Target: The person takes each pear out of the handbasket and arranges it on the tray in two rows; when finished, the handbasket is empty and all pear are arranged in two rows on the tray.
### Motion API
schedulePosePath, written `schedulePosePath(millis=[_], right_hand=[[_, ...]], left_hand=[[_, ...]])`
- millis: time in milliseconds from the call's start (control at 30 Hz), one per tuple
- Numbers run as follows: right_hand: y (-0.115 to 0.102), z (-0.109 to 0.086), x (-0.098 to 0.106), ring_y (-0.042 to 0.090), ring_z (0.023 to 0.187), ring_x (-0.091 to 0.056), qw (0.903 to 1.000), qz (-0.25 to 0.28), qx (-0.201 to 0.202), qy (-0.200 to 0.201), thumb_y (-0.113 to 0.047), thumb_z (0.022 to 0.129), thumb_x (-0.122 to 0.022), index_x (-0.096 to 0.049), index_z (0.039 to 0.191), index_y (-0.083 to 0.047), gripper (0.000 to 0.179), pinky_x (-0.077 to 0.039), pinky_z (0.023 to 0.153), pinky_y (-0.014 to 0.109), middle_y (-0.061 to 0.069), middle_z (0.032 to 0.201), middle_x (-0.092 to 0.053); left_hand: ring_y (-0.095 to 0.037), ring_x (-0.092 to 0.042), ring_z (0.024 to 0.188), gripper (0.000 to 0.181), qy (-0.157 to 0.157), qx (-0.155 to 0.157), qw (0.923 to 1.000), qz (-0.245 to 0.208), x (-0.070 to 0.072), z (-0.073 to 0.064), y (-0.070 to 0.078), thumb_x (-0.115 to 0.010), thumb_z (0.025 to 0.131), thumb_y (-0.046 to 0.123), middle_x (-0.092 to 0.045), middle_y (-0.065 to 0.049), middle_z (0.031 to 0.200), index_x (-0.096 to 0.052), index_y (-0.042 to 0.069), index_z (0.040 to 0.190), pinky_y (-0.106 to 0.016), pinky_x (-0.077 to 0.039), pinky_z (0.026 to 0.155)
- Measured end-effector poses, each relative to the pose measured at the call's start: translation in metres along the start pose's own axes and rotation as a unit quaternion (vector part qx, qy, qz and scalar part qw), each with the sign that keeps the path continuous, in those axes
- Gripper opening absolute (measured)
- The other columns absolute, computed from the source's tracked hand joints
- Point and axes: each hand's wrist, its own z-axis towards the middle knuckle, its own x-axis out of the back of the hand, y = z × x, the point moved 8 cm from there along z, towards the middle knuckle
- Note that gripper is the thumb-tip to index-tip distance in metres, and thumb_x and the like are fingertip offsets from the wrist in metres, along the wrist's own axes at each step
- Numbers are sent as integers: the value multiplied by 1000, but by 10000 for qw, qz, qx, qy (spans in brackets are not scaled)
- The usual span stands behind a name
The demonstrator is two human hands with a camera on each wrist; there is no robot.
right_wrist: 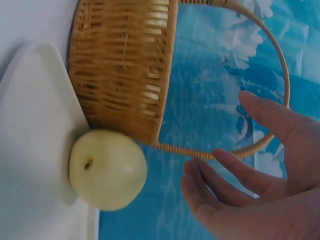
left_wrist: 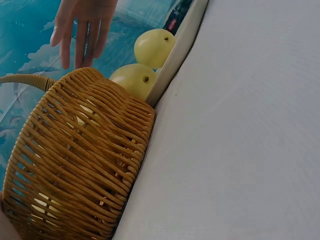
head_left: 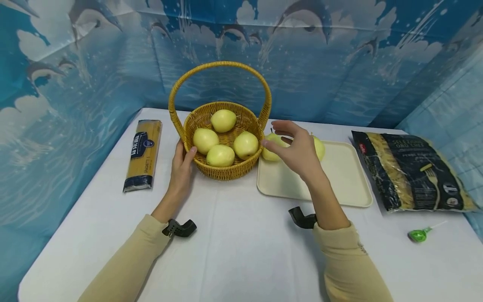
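Note:
A golden wicker basket [head_left: 222, 173] with a tall arched handle holds several pale yellow-green apples [head_left: 220, 156]. My left hand [head_left: 181, 170] grips its left side, the thumb over the rim and the fingers along the outer wall. Just right of the basket, my right hand [head_left: 296, 149] hovers with fingers loosely bent and nothing between them. Below it, two more apples, one of them the near apple [right_wrist: 107, 170], sit at the back of a cream tray [head_left: 283, 186]. In the right wrist view a gap shows between that apple and my fingers.
A spaghetti pack [head_left: 143, 155] lies left of the basket. Right of the tray is a large black-and-gold pasta bag [head_left: 415, 172], with a green-wrapped lollipop [head_left: 418, 235] in front of it. A blue dolphin-print curtain [head_left: 226, 50] hangs behind the white table [head_left: 241, 251].

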Motion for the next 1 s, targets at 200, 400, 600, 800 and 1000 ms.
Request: schedulePosePath(millis=[200, 400, 600, 800, 1000], right_hand=[[-7, 1, -19, 28, 140, -55, 9988, 405, 108, -240, -19, 93, -82, -59, 147, -7, 60, -45, 121, 46, 12, 149, -60], [-18, 7, -51, 28, 141, -54, 9948, 607, 74, -812, -18, 94, -82, -57, 149, -10, 62, -45, 121, 43, 9, 151, -58], [-32, 17, -89, 30, 144, -53, 9851, 375, 11, -1677, -16, 94, -81, -55, 151, -10, 62, -48, 118, 44, 9, 153, -56], [-32, 24, -109, 36, 145, -51, 9753, 136, -143, -2198, -5, 93, -79, -54, 152, -7, 64, -50, 116, 48, 14, 155, -54], [-32, 28, -124, 31, 148, -47, 9670, -427, -64, -2513, 1, 91, -77, -56, 151, -4, 63, -47, 118, 49, 14, 155, -56]], left_hand=[[-23, -20, 163, 68, -65, 87, 9999, -97, -3, -5, 9, -47, 111, 24, -21, -12, 176, -15, 9, 170, -36, -19, 134], [-16, -21, 162, 68, -61, -79, 9999, -94, -1, 4, -8, -47, 111, 28, -23, -4, 176, -15, 18, 171, -35, -18, 133], [-13, -22, 161, 67, 5, -124, 9999, -20, 3, 8, -15, -48, 111, 31, -23, 1, 175, -16, 24, 170, -34, -19, 133], [-16, -19, 162, 69, -27, 20, 10000, -61, 1, 6, -9, -47, 112, 25, -20, -4, 177, -13, 17, 171, -35, -17, 134], [-21, -18, 163, 68, -84, 50, 9997, -209, -2, -4, 14, -46, 111, 21, -19, -11, 176, -13, 9, 170, -35, -17, 134]])
